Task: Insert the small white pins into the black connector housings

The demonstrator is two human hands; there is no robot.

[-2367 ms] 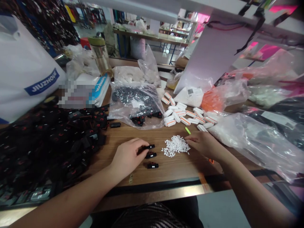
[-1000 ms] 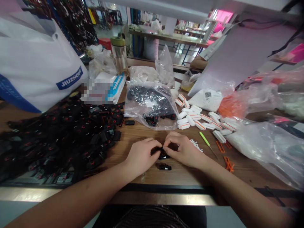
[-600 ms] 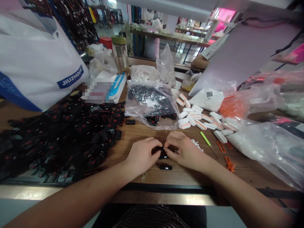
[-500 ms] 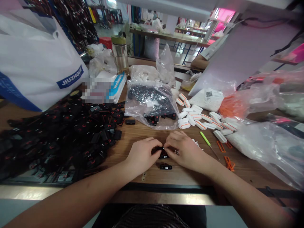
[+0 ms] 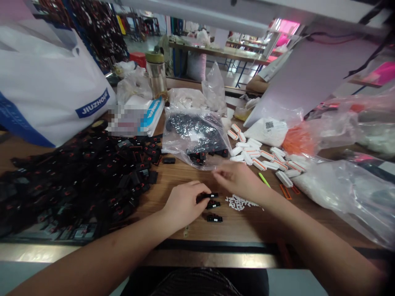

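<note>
Between the thumb and fingers of my left hand [image 5: 187, 201] is a small black plastic part [image 5: 211, 195] with white pieces in its face. Two similar black parts, a nearer one [image 5: 214, 219] and one just below my fingertips [image 5: 213, 204], rest on the table. My right hand [image 5: 236, 179] hovers apart from the left, near the lower edge of a clear bag [image 5: 196, 131] of black parts. Its fingers are bent and blurred, so any grip cannot be made out. Below it lies a loose pile of tiny white pieces [image 5: 239, 202].
A large heap of black parts [image 5: 92, 176] covers the left of the table. White blocks with orange strips [image 5: 259, 154], a green-handled tool [image 5: 264, 179] and orange frames [image 5: 285, 192] lie at right. Behind stand a bottle [image 5: 156, 76] and a white bag [image 5: 52, 82].
My right hand has lifted off the black part and moved up and right, uncovering the white pile. My left hand still holds the black part in nearly the same place.
</note>
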